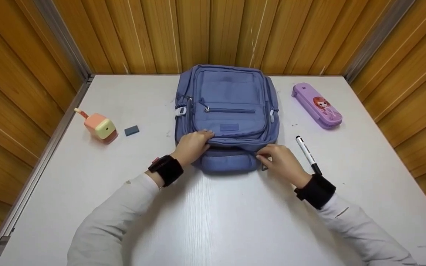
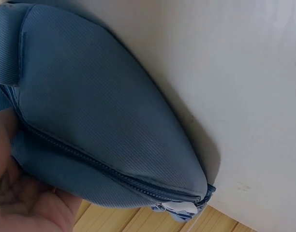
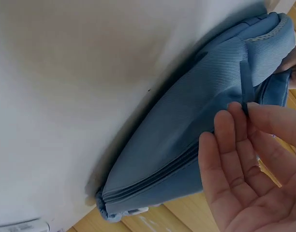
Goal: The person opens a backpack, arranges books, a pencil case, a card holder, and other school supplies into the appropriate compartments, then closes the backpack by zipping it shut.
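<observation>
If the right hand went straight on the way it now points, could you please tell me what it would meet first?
The right hand, pinching a dark tab, would probably meet the blue backpack first, directly ahead; any gap is hard to judge.

blue backpack (image 1: 229,120), purple pencil case (image 1: 313,105) with red-haired girl print (image 1: 323,104) at backpack's 3 o'clock, white-and-black marker (image 1: 307,151) at 4, coral-and-yellow sharpener (image 1: 101,126), slate-grey eraser (image 1: 131,130) at 9, white table (image 1: 205,229), brown wood-grain walls (image 1: 227,33)

Downward head view, wrist close-ups, shared backpack (image 1: 231,119)
</observation>
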Demonstrator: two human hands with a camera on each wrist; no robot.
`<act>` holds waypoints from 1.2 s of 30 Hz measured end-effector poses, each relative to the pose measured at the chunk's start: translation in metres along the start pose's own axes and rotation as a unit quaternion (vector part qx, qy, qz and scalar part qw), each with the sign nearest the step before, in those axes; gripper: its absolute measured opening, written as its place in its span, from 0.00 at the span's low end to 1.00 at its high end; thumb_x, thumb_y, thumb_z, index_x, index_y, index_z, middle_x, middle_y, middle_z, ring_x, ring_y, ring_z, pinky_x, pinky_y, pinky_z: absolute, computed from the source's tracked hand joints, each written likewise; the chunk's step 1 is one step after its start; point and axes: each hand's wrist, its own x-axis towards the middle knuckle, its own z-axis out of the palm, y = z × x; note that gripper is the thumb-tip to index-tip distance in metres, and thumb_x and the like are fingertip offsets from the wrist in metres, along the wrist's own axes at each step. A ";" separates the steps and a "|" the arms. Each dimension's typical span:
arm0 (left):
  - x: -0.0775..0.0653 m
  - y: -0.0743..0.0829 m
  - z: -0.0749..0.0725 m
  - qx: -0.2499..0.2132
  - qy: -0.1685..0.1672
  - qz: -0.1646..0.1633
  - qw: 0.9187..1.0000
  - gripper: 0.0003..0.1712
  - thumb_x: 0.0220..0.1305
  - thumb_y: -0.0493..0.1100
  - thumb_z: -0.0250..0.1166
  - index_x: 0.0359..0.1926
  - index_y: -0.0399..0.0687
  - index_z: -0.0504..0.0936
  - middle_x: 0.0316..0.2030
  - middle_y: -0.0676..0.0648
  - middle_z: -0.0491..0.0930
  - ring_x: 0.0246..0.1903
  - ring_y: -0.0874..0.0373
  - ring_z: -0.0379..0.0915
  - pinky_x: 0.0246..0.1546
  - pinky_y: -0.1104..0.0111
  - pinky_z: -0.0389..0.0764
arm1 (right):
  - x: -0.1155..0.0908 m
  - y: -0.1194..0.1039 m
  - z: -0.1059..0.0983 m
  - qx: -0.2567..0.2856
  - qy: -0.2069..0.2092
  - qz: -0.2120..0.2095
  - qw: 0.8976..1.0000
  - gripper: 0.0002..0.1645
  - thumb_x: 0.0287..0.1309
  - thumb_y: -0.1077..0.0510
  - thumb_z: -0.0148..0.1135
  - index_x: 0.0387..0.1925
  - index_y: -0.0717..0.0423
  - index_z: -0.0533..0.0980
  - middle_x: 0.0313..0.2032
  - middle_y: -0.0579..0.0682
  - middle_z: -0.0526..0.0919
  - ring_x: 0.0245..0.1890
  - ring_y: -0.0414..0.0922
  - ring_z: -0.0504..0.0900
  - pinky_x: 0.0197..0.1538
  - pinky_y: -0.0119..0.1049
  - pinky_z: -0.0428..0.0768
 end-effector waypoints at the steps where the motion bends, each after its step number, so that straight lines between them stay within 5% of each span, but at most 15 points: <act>1: -0.001 0.000 0.000 0.000 0.002 -0.001 1.000 0.23 0.68 0.38 0.67 0.62 0.39 0.81 0.62 0.40 0.81 0.63 0.43 0.79 0.59 0.50 0.83 | 0.001 -0.003 0.002 0.006 0.004 0.000 1.000 0.04 0.59 0.66 0.70 0.35 0.64 0.87 0.32 0.56 0.89 0.32 0.49 0.87 0.40 0.44 0.86; 20: -0.001 -0.001 0.001 0.001 0.001 -0.008 1.000 0.23 0.69 0.41 0.66 0.63 0.41 0.81 0.62 0.41 0.81 0.63 0.43 0.80 0.60 0.49 0.82 | 0.034 -0.061 0.038 0.008 -0.006 -0.007 1.000 0.07 0.62 0.61 0.68 0.35 0.61 0.87 0.33 0.53 0.89 0.34 0.48 0.86 0.42 0.45 0.85; 30: -0.001 -0.002 -0.001 0.006 -0.007 -0.002 1.000 0.24 0.69 0.41 0.66 0.64 0.41 0.80 0.63 0.41 0.81 0.63 0.44 0.79 0.60 0.50 0.83 | 0.039 -0.063 0.041 -0.015 -0.015 -0.019 1.000 0.08 0.64 0.59 0.67 0.37 0.60 0.87 0.34 0.53 0.88 0.35 0.49 0.86 0.42 0.45 0.86; 36: -0.002 -0.001 -0.004 -0.002 -0.006 0.009 1.000 0.23 0.69 0.40 0.66 0.63 0.40 0.81 0.62 0.41 0.82 0.63 0.45 0.80 0.60 0.50 0.82 | 0.034 -0.055 0.037 -0.045 0.025 -0.065 0.997 0.08 0.65 0.57 0.68 0.35 0.57 0.87 0.32 0.51 0.87 0.35 0.48 0.87 0.41 0.44 0.86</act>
